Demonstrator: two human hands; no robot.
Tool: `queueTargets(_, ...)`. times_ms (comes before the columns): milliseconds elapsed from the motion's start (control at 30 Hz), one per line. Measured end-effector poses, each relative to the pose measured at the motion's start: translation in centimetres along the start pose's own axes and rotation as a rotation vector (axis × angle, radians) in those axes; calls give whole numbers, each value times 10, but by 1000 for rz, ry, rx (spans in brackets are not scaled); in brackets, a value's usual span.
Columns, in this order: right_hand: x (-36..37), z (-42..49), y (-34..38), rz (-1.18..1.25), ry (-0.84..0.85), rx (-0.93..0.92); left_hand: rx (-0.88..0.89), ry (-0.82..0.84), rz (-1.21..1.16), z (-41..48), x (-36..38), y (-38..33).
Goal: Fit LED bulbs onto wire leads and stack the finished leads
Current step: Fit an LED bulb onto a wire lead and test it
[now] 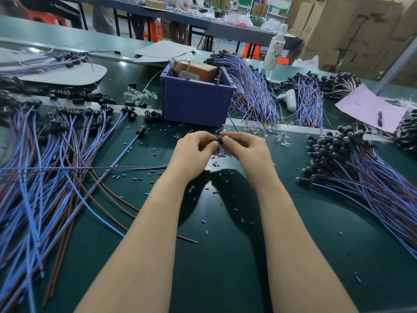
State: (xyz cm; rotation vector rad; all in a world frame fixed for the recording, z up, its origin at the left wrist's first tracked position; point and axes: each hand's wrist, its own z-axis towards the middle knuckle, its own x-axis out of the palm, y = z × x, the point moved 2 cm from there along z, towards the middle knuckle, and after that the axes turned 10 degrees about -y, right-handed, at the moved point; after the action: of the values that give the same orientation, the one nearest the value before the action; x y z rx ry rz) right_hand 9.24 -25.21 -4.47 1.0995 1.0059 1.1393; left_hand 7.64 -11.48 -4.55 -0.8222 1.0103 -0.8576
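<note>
My left hand (pixel 194 152) and my right hand (pixel 246 152) meet above the green mat, fingertips together. Between them they pinch a small black socket (pixel 218 141) of a wire lead; its blue and brown wires (pixel 90 168) trail off to the left across the mat. Whether a bulb sits in the socket is hidden by my fingers. Clear LED bulbs (pixel 282 138) lie loose just beyond my right hand. A heap of unfitted leads (pixel 45 154) covers the left side. A stack of leads with bulbs (pixel 352 163) lies at the right.
A purple bin (pixel 194 102) holding a brown box stands just behind my hands. More lead bundles (pixel 255 91) lie behind it, with another bulb pile (pixel 140 96) to its left. A pink sheet (pixel 370 107) and a bottle (pixel 275 50) are at the back right. Small wire offcuts litter the mat.
</note>
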Motion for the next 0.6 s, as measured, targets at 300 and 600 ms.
queueTargets(300, 8, -2, -3, 324, -57, 248, 21, -23, 21, -1, 2, -5)
queueTargets(600, 17, -6, 4, 168, -69, 126, 88, -156, 178, -1, 5, -8)
